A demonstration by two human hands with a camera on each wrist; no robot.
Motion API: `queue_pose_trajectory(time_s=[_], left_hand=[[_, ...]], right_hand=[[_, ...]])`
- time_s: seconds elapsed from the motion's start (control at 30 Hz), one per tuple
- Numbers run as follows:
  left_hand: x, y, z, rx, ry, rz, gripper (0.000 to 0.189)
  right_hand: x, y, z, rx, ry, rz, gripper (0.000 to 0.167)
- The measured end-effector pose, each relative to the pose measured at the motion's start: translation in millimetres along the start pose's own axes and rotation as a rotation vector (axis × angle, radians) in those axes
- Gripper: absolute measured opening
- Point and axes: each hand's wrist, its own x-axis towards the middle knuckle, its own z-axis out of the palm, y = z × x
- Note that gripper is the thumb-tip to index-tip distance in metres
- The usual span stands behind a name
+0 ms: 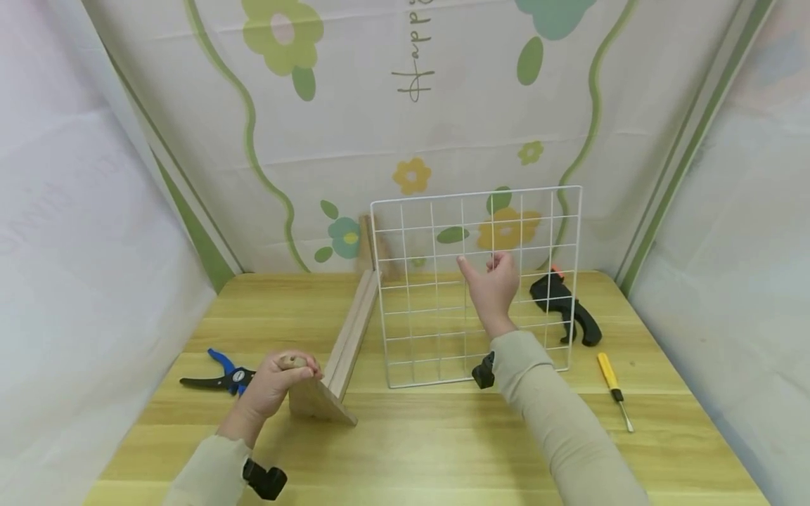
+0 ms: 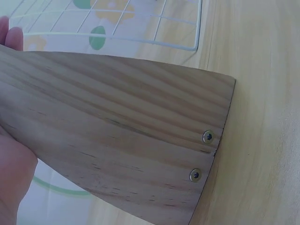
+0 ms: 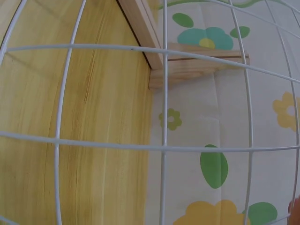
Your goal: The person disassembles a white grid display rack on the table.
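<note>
On the left of the table stands a wooden rack whose two upright end boards are joined by long rails (image 1: 354,330). My left hand (image 1: 268,386) grips the top of its near end board (image 1: 316,404). Two screw heads (image 2: 207,137) show low on that board in the left wrist view. A white wire grid panel (image 1: 474,195) stands upright right of the rails, its lower edge close to the tabletop. My right hand (image 1: 495,287) holds the grid near its middle, fingers curled at a wire and thumb pointing left. In the right wrist view, grid wires (image 3: 164,117) cross in front of the far end board (image 3: 197,70).
Pliers with blue and black handles (image 1: 237,377) lie left of my left hand. At the right are a black trigger-handled tool (image 1: 557,295) with an orange tip and a yellow-handled screwdriver (image 1: 607,372). Floral fabric (image 1: 354,140) hangs behind the table (image 1: 443,450).
</note>
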Motion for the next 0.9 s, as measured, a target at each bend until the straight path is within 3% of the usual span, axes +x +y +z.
queue_pose_trajectory(time_s=[0.47, 0.77, 0.9], left_hand=[[0.6, -2.6, 8.8, -0.029, 0.096, 0.022, 0.038], [-0.9, -1.4, 12.0, 0.005, 0.141, -0.012, 0.038], [-1.2, -3.4, 11.1, -0.001, 0.134, 0.001, 0.038]], right_hand=[[5.8, 12, 17, -0.052, -0.038, 0.042, 0.063], [3.7, 21, 28, -0.063, -0.034, 0.138, 0.056], [-3.5, 29, 33, -0.079, -0.045, 0.185, 0.062]])
